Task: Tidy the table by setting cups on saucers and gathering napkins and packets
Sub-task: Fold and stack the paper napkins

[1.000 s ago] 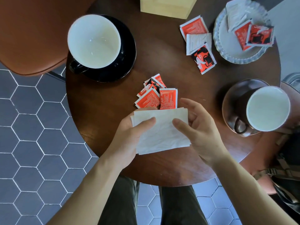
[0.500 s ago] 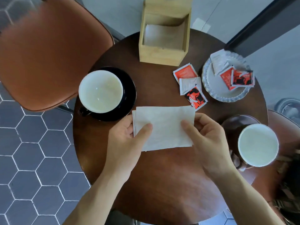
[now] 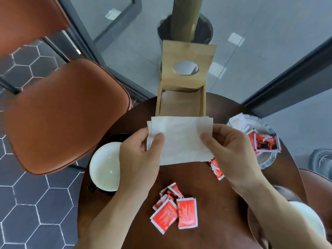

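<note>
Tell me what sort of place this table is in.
Most likely a café. A small round wooden table carries a wooden napkin holder, loose red single-serve packets and a large white cup on a dark saucer, with a leather-padded chair beside it.

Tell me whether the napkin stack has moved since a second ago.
Yes. The napkin stack, gripped by the left hand and right hand, has travelled away from the red packets to the front of the wooden holder.
</note>
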